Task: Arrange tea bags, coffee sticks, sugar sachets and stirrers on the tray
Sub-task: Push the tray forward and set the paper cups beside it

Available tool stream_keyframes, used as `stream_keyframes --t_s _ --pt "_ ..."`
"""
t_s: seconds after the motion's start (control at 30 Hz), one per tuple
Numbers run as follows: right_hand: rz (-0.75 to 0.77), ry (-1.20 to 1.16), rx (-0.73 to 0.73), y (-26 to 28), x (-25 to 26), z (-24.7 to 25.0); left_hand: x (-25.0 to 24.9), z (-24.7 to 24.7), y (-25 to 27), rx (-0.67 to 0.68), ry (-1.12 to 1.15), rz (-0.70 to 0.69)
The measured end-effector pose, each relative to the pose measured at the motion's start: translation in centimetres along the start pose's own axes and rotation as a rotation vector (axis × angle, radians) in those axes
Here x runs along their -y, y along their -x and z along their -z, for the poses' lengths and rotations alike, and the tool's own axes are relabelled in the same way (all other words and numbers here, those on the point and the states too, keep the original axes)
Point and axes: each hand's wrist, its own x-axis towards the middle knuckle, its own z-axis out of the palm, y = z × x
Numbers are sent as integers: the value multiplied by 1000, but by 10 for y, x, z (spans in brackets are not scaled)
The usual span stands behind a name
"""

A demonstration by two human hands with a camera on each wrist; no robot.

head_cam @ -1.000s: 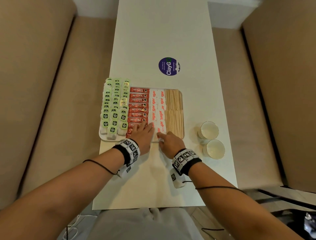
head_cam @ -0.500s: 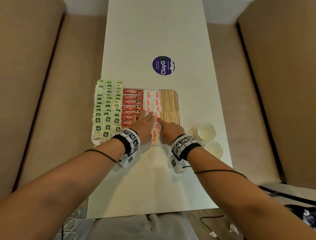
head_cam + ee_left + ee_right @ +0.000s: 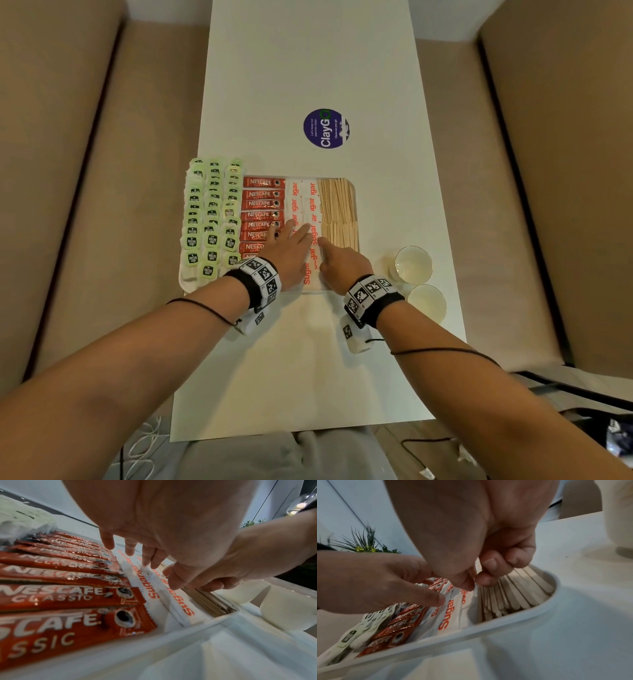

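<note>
A white tray (image 3: 187,281) holds green tea bags (image 3: 210,219) on the left, then red coffee sticks (image 3: 262,204), white sugar sachets (image 3: 303,202) and wooden stirrers (image 3: 339,212) on the right. My left hand (image 3: 294,236) lies flat over the near sugar sachets and coffee sticks, its fingers straight and their tips resting on the sachets (image 3: 154,592). My right hand (image 3: 329,250) is beside it with its fingers curled. Its thumb and index fingertip (image 3: 485,580) pinch the edge of a sugar sachet (image 3: 476,588) next to the stirrers (image 3: 513,595).
Two empty white cups (image 3: 412,263) (image 3: 426,303) stand on the table to the right of the tray. A round purple sticker (image 3: 326,128) lies beyond the tray on the white table (image 3: 308,68). Beige seats flank the table on both sides.
Both hands have moved forward from the tray's near edge to the middle of the sugar column. The left hand's fingers now reach further over the sachets.
</note>
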Motion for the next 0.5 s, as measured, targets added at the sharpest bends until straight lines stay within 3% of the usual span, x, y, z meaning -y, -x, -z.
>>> stream_keyframes --t_s 0.13,0.33,0.5 --pt "1 -117 -89 7 -5 12 5 8 10 -110 164 77" --pt "-153 -431 -363 15 -32 23 41 19 48 -427 467 311" --pt "-206 -564 -393 28 -45 24 97 9 89 -537 609 555"
